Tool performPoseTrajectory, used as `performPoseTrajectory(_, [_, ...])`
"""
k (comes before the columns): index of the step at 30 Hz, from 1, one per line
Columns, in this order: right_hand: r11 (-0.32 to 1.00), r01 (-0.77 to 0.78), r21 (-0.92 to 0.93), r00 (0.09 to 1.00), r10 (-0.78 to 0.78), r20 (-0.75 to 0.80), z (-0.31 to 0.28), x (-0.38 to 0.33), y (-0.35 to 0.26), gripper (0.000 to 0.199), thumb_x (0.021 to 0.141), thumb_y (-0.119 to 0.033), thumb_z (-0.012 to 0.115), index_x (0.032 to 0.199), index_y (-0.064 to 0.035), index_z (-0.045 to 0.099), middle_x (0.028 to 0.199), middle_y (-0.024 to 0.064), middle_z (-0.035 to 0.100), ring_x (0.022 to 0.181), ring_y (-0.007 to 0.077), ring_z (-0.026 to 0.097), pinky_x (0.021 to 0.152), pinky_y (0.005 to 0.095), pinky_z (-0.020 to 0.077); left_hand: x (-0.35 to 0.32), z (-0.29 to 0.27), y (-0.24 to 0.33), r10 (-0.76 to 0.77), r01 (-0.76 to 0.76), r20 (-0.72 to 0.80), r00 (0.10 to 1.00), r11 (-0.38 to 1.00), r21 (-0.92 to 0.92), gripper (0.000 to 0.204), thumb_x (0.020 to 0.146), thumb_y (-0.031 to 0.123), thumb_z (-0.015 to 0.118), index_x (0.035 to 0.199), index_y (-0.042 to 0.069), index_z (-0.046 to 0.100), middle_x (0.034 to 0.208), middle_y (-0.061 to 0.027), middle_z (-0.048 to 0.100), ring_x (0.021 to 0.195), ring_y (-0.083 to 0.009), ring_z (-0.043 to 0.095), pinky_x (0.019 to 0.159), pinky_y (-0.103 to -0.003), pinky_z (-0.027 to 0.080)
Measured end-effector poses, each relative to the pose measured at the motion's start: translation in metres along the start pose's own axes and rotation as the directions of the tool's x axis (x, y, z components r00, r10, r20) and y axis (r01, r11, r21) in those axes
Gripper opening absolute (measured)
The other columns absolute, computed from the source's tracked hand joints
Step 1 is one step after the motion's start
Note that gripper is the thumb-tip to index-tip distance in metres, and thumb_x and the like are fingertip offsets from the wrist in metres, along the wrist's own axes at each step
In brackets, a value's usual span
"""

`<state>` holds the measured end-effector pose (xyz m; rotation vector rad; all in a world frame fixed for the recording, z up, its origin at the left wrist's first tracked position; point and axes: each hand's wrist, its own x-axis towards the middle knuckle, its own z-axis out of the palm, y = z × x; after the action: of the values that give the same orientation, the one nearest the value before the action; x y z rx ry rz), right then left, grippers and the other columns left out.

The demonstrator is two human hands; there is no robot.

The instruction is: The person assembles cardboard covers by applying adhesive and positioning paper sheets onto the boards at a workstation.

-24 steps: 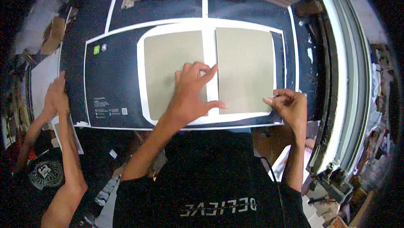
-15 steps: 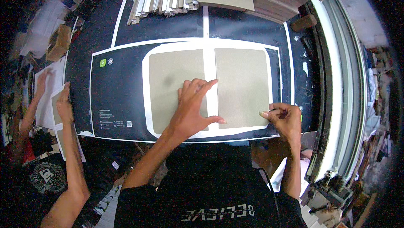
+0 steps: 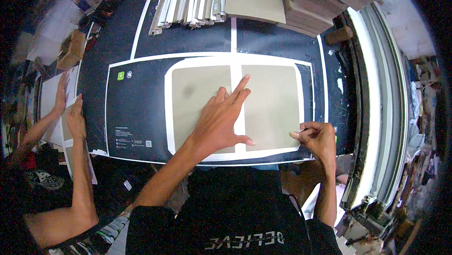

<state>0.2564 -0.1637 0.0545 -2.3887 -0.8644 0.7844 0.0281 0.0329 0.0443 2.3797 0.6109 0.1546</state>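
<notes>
Two grey boards (image 3: 238, 107) lie side by side on the dark printed sheet (image 3: 136, 109). The left hand (image 3: 221, 121) presses flat and open; the right hand (image 3: 318, 137) pinches the right board's edge, so uneven pressure could skew it.

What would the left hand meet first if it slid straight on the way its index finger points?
The left hand lies flat, its index finger aimed up and right. Sliding on, it would first cross the white gap onto the right grey board, then the dark printed sheet; nothing upright seems to block it.
</notes>
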Motion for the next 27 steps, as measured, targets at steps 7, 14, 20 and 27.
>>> performPoseTrajectory(7, [1.000, -0.013, 0.025, 1.000, 0.013, 0.023, 0.002, 0.002, 0.009, 0.032, 0.072, -0.019, 0.092, 0.088, 0.0042, 0.076, 0.063, 0.0076, 0.069, 0.057, 0.0082, 0.060, 0.054, 0.0272, 0.0495, 0.005, 0.001, -0.001, -0.031, 0.030, 0.028, 0.999, 0.999, 0.018, 0.145, 0.046, 0.050, 0.097, 0.159, 0.008, 0.018, 0.141, -0.0118, 0.057, 0.107, -0.0394, 0.055, 0.095, -0.050, 0.050])
performPoseTrajectory(14, [0.981, -0.044, -0.186, 0.992, 0.021, -0.125, -0.008, -0.007, -0.045, 0.048, 0.065, -0.016, 0.095, 0.105, 0.0011, 0.075, 0.085, 0.0170, 0.076, 0.073, 0.0189, 0.073, 0.066, 0.0330, 0.0579, 0.004, 0.004, 0.002, -0.029, 0.030, -0.011, 1.000, 0.996, 0.089, 0.143, 0.046, 0.047, 0.098, 0.156, -0.001, 0.022, 0.139, -0.0144, 0.059, 0.107, -0.0385, 0.056, 0.093, -0.049, 0.051])
performPoseTrajectory(20, [0.800, 0.583, -0.142, 0.811, -0.584, 0.038, 0.018, 0.010, -0.047, 0.106, 0.057, -0.014, 0.095, 0.151, -0.0116, 0.045, 0.154, 0.0175, 0.046, 0.146, 0.0364, 0.038, 0.121, 0.0447, 0.0346, 0.008, -0.001, 0.008, -0.027, 0.026, 0.004, 1.000, 0.992, 0.125, 0.141, 0.045, 0.046, 0.098, 0.154, -0.005, 0.024, 0.138, -0.0149, 0.060, 0.108, -0.0381, 0.057, 0.092, -0.048, 0.052])
performPoseTrajectory(27, [0.774, 0.574, -0.267, 0.817, -0.563, 0.123, 0.030, 0.019, -0.044, 0.124, 0.053, -0.021, 0.096, 0.157, -0.0087, 0.031, 0.153, 0.0191, 0.047, 0.144, 0.0360, 0.042, 0.123, 0.0496, 0.0287, 0.010, 0.001, 0.013, -0.059, 0.055, 0.021, 0.998, 0.988, 0.141, 0.142, 0.045, 0.045, 0.099, 0.156, -0.002, 0.023, 0.140, -0.0152, 0.059, 0.108, -0.0385, 0.057, 0.095, -0.049, 0.051])
